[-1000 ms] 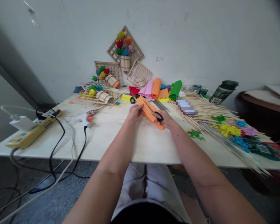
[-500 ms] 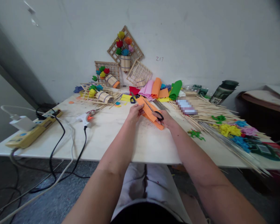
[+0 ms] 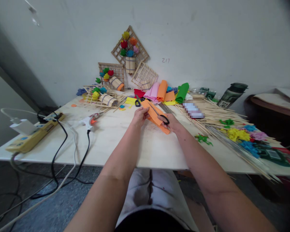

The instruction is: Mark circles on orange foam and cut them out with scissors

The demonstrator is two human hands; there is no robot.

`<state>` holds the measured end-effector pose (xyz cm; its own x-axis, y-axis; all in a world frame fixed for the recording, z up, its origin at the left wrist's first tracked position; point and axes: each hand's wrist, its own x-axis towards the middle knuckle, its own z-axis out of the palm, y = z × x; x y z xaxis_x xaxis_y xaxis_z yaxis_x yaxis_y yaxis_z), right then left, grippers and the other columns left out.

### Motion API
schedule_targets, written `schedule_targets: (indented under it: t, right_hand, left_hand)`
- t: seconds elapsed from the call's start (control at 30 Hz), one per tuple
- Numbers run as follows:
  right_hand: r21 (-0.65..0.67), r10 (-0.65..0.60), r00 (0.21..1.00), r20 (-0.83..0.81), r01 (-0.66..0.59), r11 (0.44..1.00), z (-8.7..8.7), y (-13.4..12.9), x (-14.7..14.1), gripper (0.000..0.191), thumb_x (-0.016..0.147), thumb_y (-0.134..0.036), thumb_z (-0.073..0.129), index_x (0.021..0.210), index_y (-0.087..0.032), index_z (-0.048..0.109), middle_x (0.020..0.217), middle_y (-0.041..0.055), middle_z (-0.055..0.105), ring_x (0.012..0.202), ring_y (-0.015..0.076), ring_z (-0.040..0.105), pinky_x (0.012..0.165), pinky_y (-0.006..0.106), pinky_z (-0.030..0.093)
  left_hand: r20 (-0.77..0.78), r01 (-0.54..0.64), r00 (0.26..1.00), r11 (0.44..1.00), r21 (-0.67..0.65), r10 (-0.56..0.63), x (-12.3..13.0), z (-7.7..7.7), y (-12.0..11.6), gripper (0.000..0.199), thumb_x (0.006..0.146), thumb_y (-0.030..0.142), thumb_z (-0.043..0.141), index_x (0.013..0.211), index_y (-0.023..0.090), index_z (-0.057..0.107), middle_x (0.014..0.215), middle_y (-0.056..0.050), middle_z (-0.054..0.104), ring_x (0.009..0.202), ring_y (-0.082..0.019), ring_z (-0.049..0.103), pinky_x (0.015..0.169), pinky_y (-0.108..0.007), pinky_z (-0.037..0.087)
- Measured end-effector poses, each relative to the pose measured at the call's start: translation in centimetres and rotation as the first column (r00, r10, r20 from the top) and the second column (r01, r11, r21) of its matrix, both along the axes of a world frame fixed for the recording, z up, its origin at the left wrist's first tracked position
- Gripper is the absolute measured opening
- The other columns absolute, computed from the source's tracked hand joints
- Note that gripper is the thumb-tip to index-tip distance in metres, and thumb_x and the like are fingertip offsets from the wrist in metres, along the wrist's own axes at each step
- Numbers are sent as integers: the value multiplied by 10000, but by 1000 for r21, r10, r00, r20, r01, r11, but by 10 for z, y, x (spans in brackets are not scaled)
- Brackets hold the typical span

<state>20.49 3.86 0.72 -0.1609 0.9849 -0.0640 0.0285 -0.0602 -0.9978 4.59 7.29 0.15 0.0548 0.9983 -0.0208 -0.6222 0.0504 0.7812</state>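
My left hand pinches the left edge of a folded piece of orange paper, held just above the table. In my right hand is a pair of black-handled scissors, its blades lying along the orange paper and pointing to the upper left. The lower end of the paper hangs beside my right fingers. Whether the blades are parted is too small to tell. Behind the paper lies a second pair of scissors with dark handles.
Rolled coloured sheets and stick lattices with paper flowers stand at the back. Left are a glue gun, a power strip and cords. Right are a pixelated phone, wooden sticks, yellow paper pieces and a bottle.
Almost nothing differs. Both hands, the orange paper and the scissors keep nearly the same position; the view has shifted very slightly.
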Motion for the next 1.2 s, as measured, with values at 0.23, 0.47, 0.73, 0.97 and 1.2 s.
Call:
schedule_targets:
  t: [0.23, 0.47, 0.73, 0.97, 1.2]
  right_hand:
    - [14, 5, 1000, 12, -5, 1000, -3, 2, 0, 252, 679, -247, 711, 575, -157, 500, 356, -54, 429, 263, 28, 329, 251, 138, 223]
    - [6, 3, 998, 59, -4, 1000, 1, -1, -1, 184, 701, -213, 692, 626, -149, 536, 360, -56, 433, 267, 33, 320, 250, 145, 201]
    - [19, 36, 998, 42, -36, 999, 0, -2, 2, 239, 698, -281, 720, 633, -158, 525, 382, -47, 461, 277, 38, 342, 262, 148, 241]
    - [3, 19, 1000, 15, -19, 1000, 0, -3, 1, 301, 624, -342, 763, 645, -156, 527, 419, -66, 445, 276, 36, 353, 256, 155, 250]
    - [13, 24, 1000, -3, -23, 1000, -4, 1, 2, 329, 601, -359, 779, 647, -160, 520, 434, -83, 409, 280, 32, 352, 249, 152, 248]
  left_hand:
    - [-5, -8, 1000, 1000, -31, 8, 0, 2, -1, 136, 690, 68, 661, 710, 133, 543, 616, -4, 643, 527, -102, 619, 568, -201, 513]
    - [37, -59, 998, 997, -46, 60, -4, 0, 3, 86, 728, 88, 628, 710, 130, 555, 613, -14, 637, 510, -107, 608, 550, -214, 511]
    - [37, -59, 997, 998, -30, 60, -4, 0, 3, 79, 736, 63, 613, 707, 126, 574, 619, -16, 643, 521, -107, 610, 581, -220, 514]
    - [21, -39, 999, 999, -18, 39, -4, 1, 2, 81, 722, 68, 639, 710, 124, 583, 646, -26, 660, 557, -119, 636, 652, -249, 539]
    - [-10, -21, 1000, 999, -26, 21, -5, 1, 3, 83, 719, 92, 659, 739, 126, 585, 649, -29, 666, 542, -125, 640, 619, -247, 544]
